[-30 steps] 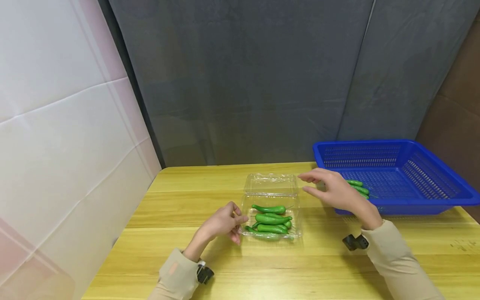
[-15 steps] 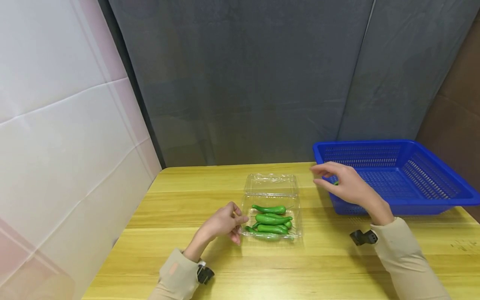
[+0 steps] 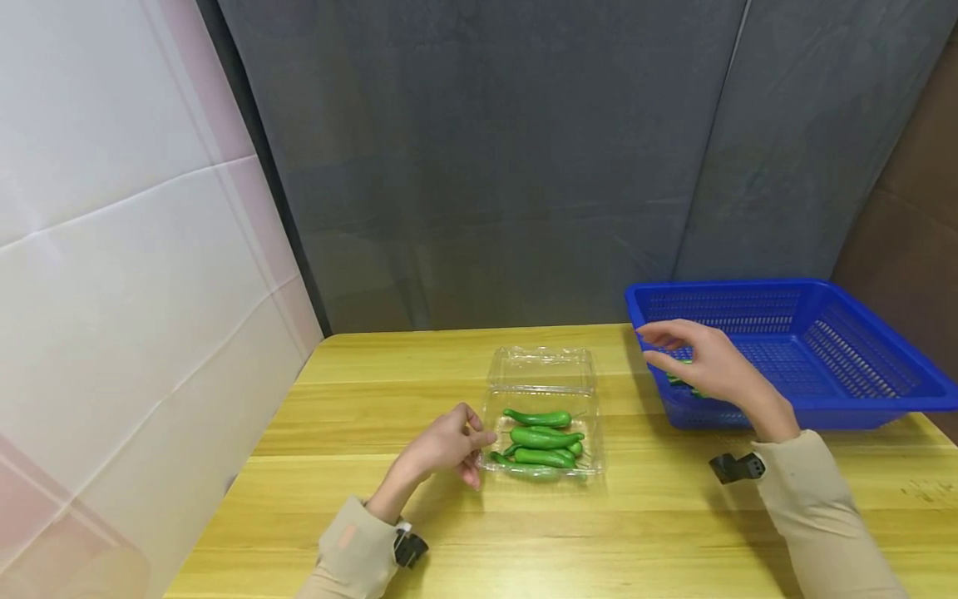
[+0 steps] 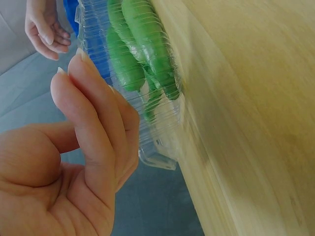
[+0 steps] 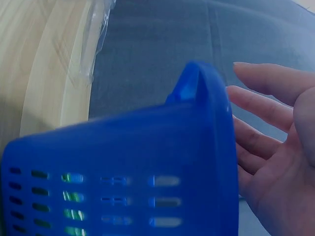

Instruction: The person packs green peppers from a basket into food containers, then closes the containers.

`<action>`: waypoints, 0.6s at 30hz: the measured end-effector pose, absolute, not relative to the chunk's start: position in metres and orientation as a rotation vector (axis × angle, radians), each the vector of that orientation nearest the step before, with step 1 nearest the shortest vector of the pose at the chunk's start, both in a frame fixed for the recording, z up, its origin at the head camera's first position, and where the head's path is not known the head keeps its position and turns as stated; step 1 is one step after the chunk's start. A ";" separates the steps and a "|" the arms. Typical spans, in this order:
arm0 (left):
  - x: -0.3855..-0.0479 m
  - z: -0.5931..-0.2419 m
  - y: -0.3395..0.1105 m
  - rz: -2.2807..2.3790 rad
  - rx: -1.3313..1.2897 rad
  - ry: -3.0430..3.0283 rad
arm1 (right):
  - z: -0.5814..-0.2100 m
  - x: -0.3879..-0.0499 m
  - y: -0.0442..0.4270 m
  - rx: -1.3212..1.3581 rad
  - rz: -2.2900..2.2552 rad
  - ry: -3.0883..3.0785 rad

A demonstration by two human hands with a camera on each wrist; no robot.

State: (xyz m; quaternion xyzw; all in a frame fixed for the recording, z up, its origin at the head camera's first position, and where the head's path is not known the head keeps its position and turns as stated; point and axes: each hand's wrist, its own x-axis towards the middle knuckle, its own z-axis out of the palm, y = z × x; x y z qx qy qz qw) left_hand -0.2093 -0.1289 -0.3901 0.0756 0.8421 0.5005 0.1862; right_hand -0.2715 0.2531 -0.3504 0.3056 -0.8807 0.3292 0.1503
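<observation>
A clear plastic clamshell container (image 3: 542, 388) lies with its lid up on the wooden table, holding several green chili peppers (image 3: 545, 438). At its left side my left hand (image 3: 440, 441) pinches the rim between thumb and fingers; the left wrist view shows the bent fingers against the ribbed wall, the thumb tip hidden behind them. My right hand (image 3: 711, 363) hovers over the near left rim of a blue plastic basket (image 3: 816, 403), thumb and fingers apart with nothing between them. Below that hand, more green chili peppers (image 3: 677, 379) lie partly hidden in the basket.
The slotted basket wall (image 5: 123, 147) rises close in front of my right hand in the right wrist view. A dark grey cloth (image 3: 479, 166) hangs behind the table (image 3: 359, 391), with a white panel (image 3: 135, 249) at the left.
My right hand has moved right, away from the container and over the basket's left rim, its fingers still apart. The left hand, container and peppers in it have stayed put.
</observation>
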 end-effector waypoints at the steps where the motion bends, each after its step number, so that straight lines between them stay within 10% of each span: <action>1: -0.209 -0.390 -0.129 1.409 0.211 2.369 | -0.350 -0.272 0.254 0.868 0.949 -2.534; 18: -0.210 -0.390 -0.129 1.401 0.207 2.373 | -0.354 -0.279 0.283 0.743 0.926 -2.668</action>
